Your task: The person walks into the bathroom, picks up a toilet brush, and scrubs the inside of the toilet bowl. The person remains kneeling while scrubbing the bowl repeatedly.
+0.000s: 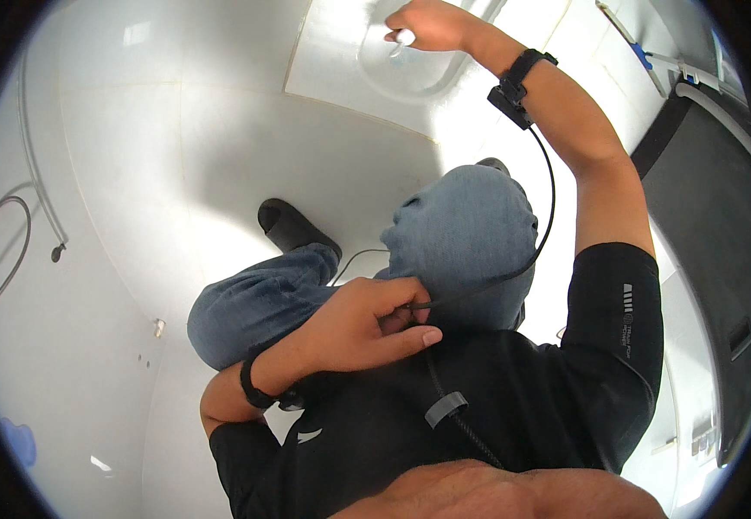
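My right hand [432, 24] reaches out over a white squat toilet pan [408, 74] set in the tiled floor. Its fingers are closed around a white rounded handle [405, 37]; the rest of that tool is mostly hidden. A black band with a small box [512, 104] is strapped on the right wrist. Close to my chest, beside the denim-covered right knee [463, 227], my left hand [375, 324] is curled around a thin black cable [505, 279]. That cable runs up to the box on my right wrist.
A grey hose [25, 227] hangs along the left wall. My black slipper [294, 227] rests on pale floor tiles [239, 143]. At the upper right leans a squeegee-like tool with a blue joint [640, 55], near a large dark grey panel [706, 194]. A small pipe fitting [159, 327] protrudes at left.
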Motion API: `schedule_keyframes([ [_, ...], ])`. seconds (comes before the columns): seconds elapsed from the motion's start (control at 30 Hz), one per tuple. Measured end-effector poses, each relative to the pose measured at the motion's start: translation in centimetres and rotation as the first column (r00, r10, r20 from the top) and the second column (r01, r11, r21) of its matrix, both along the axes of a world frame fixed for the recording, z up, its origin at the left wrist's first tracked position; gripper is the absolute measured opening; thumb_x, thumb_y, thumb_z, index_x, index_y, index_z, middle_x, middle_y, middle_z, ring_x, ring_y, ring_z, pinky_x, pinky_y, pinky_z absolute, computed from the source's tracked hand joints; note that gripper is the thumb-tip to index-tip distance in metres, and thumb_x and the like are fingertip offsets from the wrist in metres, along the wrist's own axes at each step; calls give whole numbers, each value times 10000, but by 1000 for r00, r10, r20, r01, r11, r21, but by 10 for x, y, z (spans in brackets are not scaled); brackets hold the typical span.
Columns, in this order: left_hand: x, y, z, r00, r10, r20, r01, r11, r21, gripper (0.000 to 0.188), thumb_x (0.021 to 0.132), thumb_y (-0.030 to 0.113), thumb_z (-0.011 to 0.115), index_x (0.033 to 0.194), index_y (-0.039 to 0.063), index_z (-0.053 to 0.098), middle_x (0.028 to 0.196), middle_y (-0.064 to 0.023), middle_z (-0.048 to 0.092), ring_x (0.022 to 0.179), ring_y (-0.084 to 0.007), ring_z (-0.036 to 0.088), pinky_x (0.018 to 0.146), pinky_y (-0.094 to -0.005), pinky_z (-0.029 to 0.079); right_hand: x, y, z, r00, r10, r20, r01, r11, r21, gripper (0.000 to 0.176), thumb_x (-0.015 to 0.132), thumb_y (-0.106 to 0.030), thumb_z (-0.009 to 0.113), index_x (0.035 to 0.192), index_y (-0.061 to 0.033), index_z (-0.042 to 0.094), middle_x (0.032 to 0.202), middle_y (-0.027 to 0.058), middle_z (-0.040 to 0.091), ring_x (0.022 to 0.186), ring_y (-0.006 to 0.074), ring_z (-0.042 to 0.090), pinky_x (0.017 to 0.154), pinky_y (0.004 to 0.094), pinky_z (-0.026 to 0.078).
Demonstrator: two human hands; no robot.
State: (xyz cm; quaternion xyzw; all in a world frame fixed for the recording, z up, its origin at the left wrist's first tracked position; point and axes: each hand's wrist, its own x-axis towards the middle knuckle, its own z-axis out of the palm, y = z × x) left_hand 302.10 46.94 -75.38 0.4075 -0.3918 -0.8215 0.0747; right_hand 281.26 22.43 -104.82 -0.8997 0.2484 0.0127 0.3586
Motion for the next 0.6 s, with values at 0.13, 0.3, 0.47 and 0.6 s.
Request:
schedule_keyframes([
  [0.13, -1, -1, 2, 1000, -20, 0, 20, 1000, 12, 294, 900, 297, 800, 946, 71, 618, 594, -8, 480, 553, -122, 493, 548, -302, 383, -10, -4, -11, 993, -109, 37, 110, 993, -29, 153, 868, -187, 691, 921, -47, 725, 921, 206, 719, 906, 413, 680, 815, 500, 528],
  [0.3, -3, 2, 2, 1000, -9, -9, 9, 1000, -3, 300, 899, 301, 799, 943, 66, 616, 602, -8, 490, 549, -128, 494, 549, -306, 390, -45, -23, -22, 926, -325, 192, 323, 945, 47, 159, 939, -159, 658, 877, -15, 683, 886, 193, 699, 859, 407, 658, 769, 465, 502],
  [0.47, -5, 1, 0, 999, -51, -10, 51, 999, -19, 298, 897, 300, 800, 937, 65, 620, 608, -10, 503, 548, -127, 499, 547, -308, 390, -66, -36, -23, 613, -696, 372, 745, 666, 18, 261, 979, -197, 661, 806, -7, 619, 769, 165, 626, 729, 331, 592, 720, 410, 494],
  [0.6, -6, -3, -1, 998, -55, -20, 55, 998, 21, 296, 896, 299, 800, 932, 64, 623, 621, -17, 518, 550, -131, 504, 546, -309, 393, -73, -20, 0, 480, -731, 484, 780, 609, 146, 358, 1030, -201, 632, 732, -20, 550, 705, 55, 573, 698, 138, 540, 660, 335, 461],
])
